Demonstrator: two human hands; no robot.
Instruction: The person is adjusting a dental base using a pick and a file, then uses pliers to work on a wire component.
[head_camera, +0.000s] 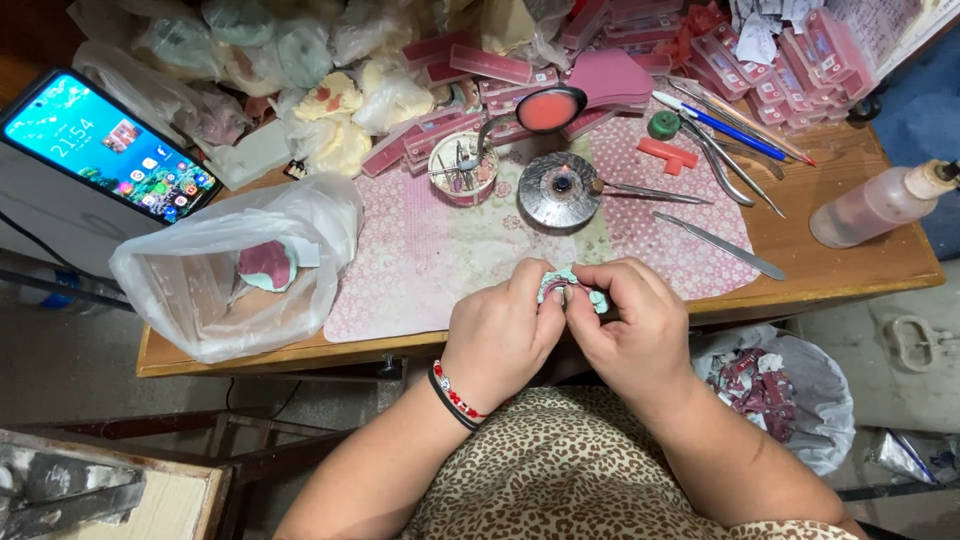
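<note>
- The left hand (503, 335) and right hand (630, 318) are both pinching a small pale-green dental cast (572, 287), fingers closed on it.
- They are holding it over the near edge of the wooden tabletop (860, 262), just in front of the pink patterned mat (440, 262).
- A round metal burner (559, 188) is sitting further back.

One phone (108, 146) is lying on the left, one clear plastic bag (240, 262) is sitting on the table, one squeeze bottle (880, 203) is resting right, and two hands are working.
</note>
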